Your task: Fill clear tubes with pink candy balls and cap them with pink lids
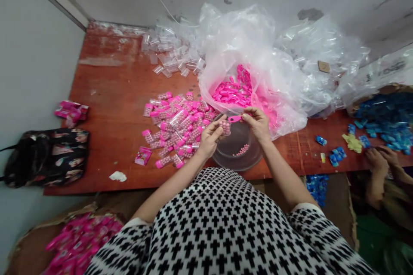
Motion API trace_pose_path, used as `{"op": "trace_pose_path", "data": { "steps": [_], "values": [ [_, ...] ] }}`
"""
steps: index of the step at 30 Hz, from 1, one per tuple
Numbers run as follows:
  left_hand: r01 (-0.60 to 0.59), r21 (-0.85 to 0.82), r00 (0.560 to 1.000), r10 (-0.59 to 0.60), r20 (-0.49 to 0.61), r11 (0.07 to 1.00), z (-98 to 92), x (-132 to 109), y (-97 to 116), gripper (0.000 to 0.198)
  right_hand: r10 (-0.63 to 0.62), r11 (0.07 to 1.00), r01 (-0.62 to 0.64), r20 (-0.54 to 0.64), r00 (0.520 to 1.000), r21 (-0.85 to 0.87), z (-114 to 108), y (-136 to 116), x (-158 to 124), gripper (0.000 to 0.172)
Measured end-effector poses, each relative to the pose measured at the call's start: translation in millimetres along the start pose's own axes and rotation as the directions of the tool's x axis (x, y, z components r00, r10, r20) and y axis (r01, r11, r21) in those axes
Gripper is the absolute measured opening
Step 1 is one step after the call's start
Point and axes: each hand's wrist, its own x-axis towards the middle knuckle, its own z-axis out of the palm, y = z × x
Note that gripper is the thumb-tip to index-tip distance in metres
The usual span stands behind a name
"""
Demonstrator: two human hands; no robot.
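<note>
My left hand [211, 136] grips a small clear container [225, 127] filled with pink beads. Between the fingers of my right hand [258, 123] is a bright pink cap piece [234, 118], its left end close to the container's top. Both hands are above a clear round bowl [219, 157], where a few loose pink beads [241, 150] lie. Left of the bowl spreads a heap of bead-filled containers with pink caps [177, 124]. Behind the hands, an open plastic bag [209, 81] holds many pink cap pieces [232, 91].
Empty clear containers [174, 53] lie at the back. A dark floral bag [61, 157] and pink packets [72, 111] are at the left. Blue items [387, 120] and a co-worker's hands [379, 161] are at the right. Below left, a box holds pink packets [80, 240].
</note>
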Motion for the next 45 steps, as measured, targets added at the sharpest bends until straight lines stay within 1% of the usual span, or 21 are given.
{"op": "trace_pose_path", "data": {
  "steps": [3,5,7,9,11,13,15,16,18,20,21,25,28,30,34,36,38,39,42,44,45],
  "values": [
    [-0.002,0.006,1.000,0.002,-0.031,1.000,2.2,-11,0,0.040,-0.048,0.990,0.059,0.083,0.995,-0.128,4,-3,-30,0.024],
    [0.005,0.030,0.999,-0.004,-0.041,1.000,1.6,-16,-1,0.040,-0.124,0.948,0.173,0.190,0.974,-0.269,1,-9,-43,0.023],
    [0.026,0.040,0.999,-0.025,-0.032,0.999,1.5,-21,-3,0.041,-0.204,0.848,0.329,0.317,0.926,-0.415,-3,-15,-52,0.023],
    [0.052,0.035,0.999,-0.052,-0.011,0.998,3.0,-24,-5,0.040,-0.259,0.697,0.477,0.432,0.864,-0.536,-7,-21,-57,0.023],
    [0.066,0.028,0.998,-0.067,0.017,0.997,5.5,-28,-7,0.040,-0.273,0.551,0.562,0.503,0.820,-0.617,-10,-23,-62,0.025],
    [0.061,0.031,0.997,-0.062,0.043,0.998,7.2,-30,-8,0.039,-0.251,0.460,0.589,0.539,0.804,-0.664,-13,-24,-67,0.027],
    [0.044,0.062,0.996,-0.048,0.072,0.997,6.6,-32,-9,0.038,-0.217,0.427,0.564,0.526,0.823,-0.706,-18,-24,-70,0.030],
    [0.029,0.093,0.996,-0.036,0.085,0.995,5.2,-33,-9,0.038,-0.217,0.434,0.541,0.499,0.839,-0.720,-21,-25,-71,0.031],
    [-0.019,0.181,0.994,-0.001,0.109,0.983,1.0,-34,-10,0.038,-0.260,0.497,0.501,0.428,0.865,-0.709,-25,-28,-71,0.032],
    [-0.074,0.283,0.990,0.035,0.140,0.956,-3.6,-35,-13,0.037,-0.327,0.575,0.507,0.387,0.862,-0.642,-27,-34,-71,0.032],
    [-0.100,0.332,0.986,0.050,0.158,0.938,-5.6,-35,-15,0.037,-0.348,0.597,0.527,0.396,0.850,-0.605,-26,-37,-71,0.032],
    [-0.209,0.499,0.971,0.117,0.209,0.841,-10.9,-37,-19,0.037,-0.326,0.563,0.611,0.530,0.783,-0.556,-17,-41,-72,0.030],
    [-0.299,0.590,0.950,0.174,0.261,0.750,-12.7,-39,-16,0.032,-0.297,0.546,0.638,0.586,0.754,-0.543,-12,-38,-75,0.029],
    [-0.371,0.632,0.925,0.212,0.315,0.681,-13.5,-41,-13,0.029,-0.303,0.540,0.645,0.590,0.748,-0.541,-11,-36,-79,0.029],
    [-0.503,0.682,0.864,0.272,0.424,0.532,-14.2,-43,-6,0.025,-0.277,0.513,0.630,0.582,0.764,-0.583,-9,-33,-90,0.027],
    [-0.547,0.686,0.836,0.262,0.483,0.479,-14.2,-43,-3,0.023,-0.257,0.544,0.622,0.594,0.762,-0.563,-8,-32,-93,0.027],
    [-0.536,0.686,0.842,0.250,0.479,0.493,-13.3,-42,-2,0.022,-0.276,0.634,0.596,0.575,0.770,-0.493,-7,-29,-95,0.028],
    [-0.500,0.683,0.864,0.249,0.438,0.532,-12.5,-42,-3,0.023,-0.295,0.686,0.567,0.538,0.790,-0.456,-7,-28,-94,0.028],
    [-0.307,0.613,0.950,0.200,0.238,0.729,-9.0,-41,-7,0.028,-0.299,0.801,0.439,0.365,0.882,-0.407,-6,-27,-92,0.026],
    [-0.205,0.534,0.977,0.138,0.163,0.820,-7.2,-40,-10,0.032,-0.259,0.834,0.366,0.292,0.921,-0.413,-6,-28,-91,0.024],
    [-0.184,0.512,0.981,0.122,0.153,0.839,-6.7,-40,-10,0.033,-0.247,0.837,0.350,0.279,0.928,-0.421,-6,-29,-90,0.024]
  ]
}}
